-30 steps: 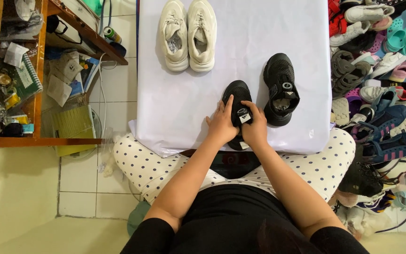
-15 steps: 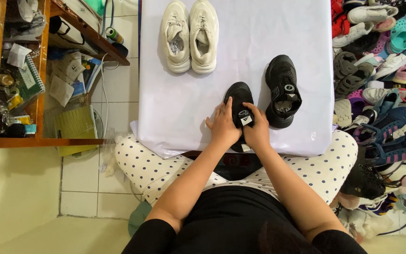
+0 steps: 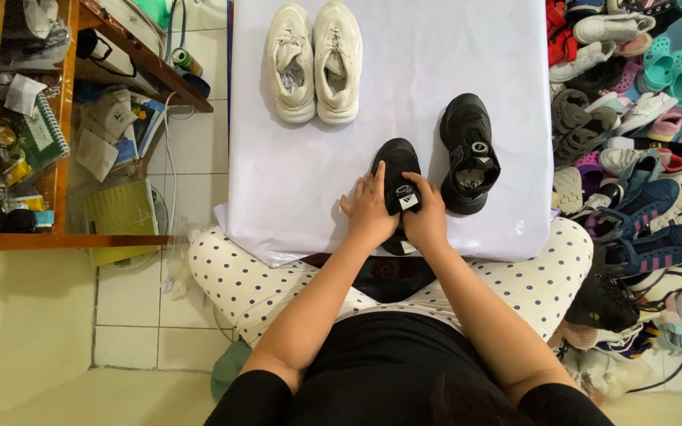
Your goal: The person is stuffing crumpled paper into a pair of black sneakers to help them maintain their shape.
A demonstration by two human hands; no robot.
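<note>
I see, from a head camera looking straight down, a white sheet (image 3: 317, 181) spread over a low surface in front of a seated person whose legs, in white trousers with dark dots, reach out to either side under its near edge. The far end of the sheet is cut off by the top of the frame. To the right lies a big shoe pile (image 3: 633, 158), many colours mixed together; it runs out of view on the right, and I cannot separate most pairs. To the left stands a wooden shelf (image 3: 65, 134) crammed with papers and small items too cluttered to identify.

On the sheet, at the far side, rests a pair of cream sneakers (image 3: 314, 63), side by side, toes away from me. Nearer and to the right lies one black sneaker (image 3: 469, 154) with its opening facing up.

Just left of it, near the sheet's front edge, is the second black shoe (image 3: 397, 177). Its heel end is hidden beneath both hands. The left hand (image 3: 369, 209) and right hand (image 3: 426, 217) clasp it from either side, fingers wrapped over its top around a small white tag.
</note>
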